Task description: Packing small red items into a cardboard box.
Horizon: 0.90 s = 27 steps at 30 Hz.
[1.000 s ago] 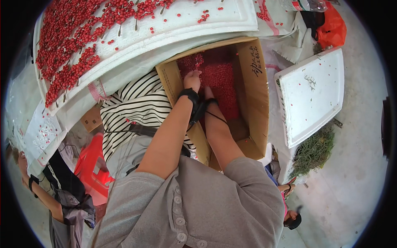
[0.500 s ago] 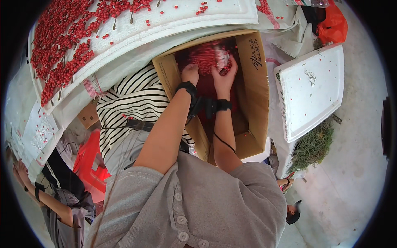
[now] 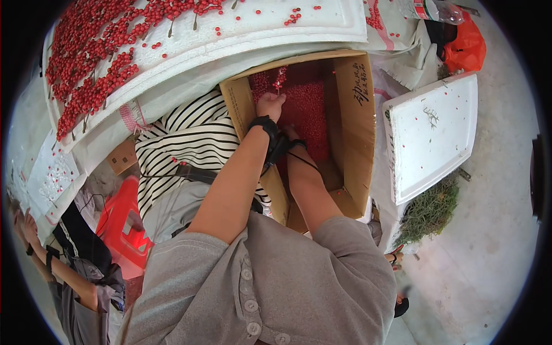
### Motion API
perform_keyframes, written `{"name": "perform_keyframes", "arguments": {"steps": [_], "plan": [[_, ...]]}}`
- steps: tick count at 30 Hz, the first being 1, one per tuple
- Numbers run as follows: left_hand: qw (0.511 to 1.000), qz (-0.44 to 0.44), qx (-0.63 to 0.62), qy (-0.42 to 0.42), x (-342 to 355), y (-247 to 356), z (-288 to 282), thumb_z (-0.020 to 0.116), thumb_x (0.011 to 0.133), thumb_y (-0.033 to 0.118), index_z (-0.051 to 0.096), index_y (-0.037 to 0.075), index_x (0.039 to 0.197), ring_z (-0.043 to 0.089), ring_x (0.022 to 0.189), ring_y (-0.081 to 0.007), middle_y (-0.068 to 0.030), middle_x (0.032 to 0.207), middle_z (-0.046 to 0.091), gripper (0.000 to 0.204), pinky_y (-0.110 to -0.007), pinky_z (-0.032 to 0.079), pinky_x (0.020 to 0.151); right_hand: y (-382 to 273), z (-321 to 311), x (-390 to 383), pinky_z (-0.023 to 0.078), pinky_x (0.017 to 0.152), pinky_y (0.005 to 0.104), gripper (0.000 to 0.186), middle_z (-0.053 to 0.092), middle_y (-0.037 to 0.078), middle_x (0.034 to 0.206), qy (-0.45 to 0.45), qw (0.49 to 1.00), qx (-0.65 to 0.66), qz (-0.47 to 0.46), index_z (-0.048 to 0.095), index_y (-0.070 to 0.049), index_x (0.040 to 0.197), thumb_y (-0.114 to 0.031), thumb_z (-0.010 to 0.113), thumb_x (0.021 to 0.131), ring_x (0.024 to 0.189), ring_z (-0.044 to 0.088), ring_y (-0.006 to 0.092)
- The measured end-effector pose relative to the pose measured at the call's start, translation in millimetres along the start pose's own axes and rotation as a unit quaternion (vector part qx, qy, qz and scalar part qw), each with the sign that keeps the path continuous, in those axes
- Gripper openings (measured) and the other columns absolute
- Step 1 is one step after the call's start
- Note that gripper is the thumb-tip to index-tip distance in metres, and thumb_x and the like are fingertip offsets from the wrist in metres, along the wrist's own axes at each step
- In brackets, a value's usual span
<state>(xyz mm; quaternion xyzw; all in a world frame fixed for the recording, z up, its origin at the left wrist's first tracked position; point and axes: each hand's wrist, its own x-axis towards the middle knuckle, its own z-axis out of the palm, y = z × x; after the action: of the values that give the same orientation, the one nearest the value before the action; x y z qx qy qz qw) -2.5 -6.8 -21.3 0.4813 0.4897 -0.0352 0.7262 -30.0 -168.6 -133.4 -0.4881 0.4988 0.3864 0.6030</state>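
Note:
A cardboard box [image 3: 351,146] holds loose red berries [image 3: 307,106]. Inside it, my left hand [image 3: 270,106] is closed with fingertips pinched on an upright sprig of red berries [image 3: 280,77]. My right hand [image 3: 290,130] is low in the box, just right of and below the left; its fingers are mostly hidden behind my left hand and wrist gear. Black straps and cords circle both wrists.
A white foam tray [image 3: 253,29] with berry sprigs spans the upper left. Striped cloth [image 3: 178,138] lies left of the box, a red stool [image 3: 123,230] below it. A foam lid [image 3: 431,141] and green plants [image 3: 428,210] sit right. Co-workers' hands [image 3: 29,230] and arms appear at both lower sides.
My right hand was raised with a blurred berry bunch half a second ago; it has dropped behind my left. A sprig now stands up from my left fingertips.

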Motion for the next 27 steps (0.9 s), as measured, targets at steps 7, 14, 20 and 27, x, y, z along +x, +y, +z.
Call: {"name": "perform_keyframes", "arguments": {"steps": [7,14,20,27], "plan": [[0.998,0.011,-0.064,0.027,5.9,-3.9,1.3,0.058,0.063,0.019,0.050,-0.001,0.063,0.048,0.054,-0.0156,-0.0088,0.059,0.052,0.021,-0.026,0.038,0.053,-45.2,47.3,-40.6,0.040,0.067,0.0320,0.048,0.040,0.008,0.102,-0.193,0.971,0.115,-0.087,0.027,-0.007,0.111,-0.012,0.049,0.068,0.079,0.045,0.0227],[0.999,0.000,-0.002,0.037,5.3,-4.8,2.4,0.057,0.064,0.019,0.050,0.000,0.063,0.048,0.053,-0.0157,-0.0087,0.057,0.052,0.020,-0.027,0.038,0.053,-98.7,87.4,-160.3,0.034,0.076,0.0300,0.056,0.037,0.011,0.104,-0.076,0.818,-0.142,-0.552,0.026,-0.002,0.111,-0.006,0.055,0.063,0.089,0.041,0.0219],[0.999,0.027,0.010,0.020,1.1,-1.9,0.6,0.057,0.064,0.019,0.050,0.001,0.063,0.047,0.052,-0.0147,-0.0072,0.057,0.051,0.020,-0.026,0.038,0.052,-71.1,77.3,-150.5,0.034,0.077,0.0292,0.057,0.036,0.012,0.100,0.154,0.640,-0.394,-0.641,0.030,-0.002,0.107,-0.005,0.058,0.057,0.096,0.037,0.0211],[0.999,-0.024,-0.023,-0.004,-2.2,5.9,2.9,0.054,0.065,0.015,0.050,0.001,0.063,0.046,0.053,-0.0136,-0.0044,0.057,0.050,0.015,-0.025,0.037,0.053,0.7,-2.6,-17.2,0.038,0.074,0.0329,0.035,0.040,0.015,0.095,0.084,0.961,-0.070,-0.254,0.037,-0.001,0.098,-0.006,0.047,0.065,0.087,0.044,0.0259]]}}
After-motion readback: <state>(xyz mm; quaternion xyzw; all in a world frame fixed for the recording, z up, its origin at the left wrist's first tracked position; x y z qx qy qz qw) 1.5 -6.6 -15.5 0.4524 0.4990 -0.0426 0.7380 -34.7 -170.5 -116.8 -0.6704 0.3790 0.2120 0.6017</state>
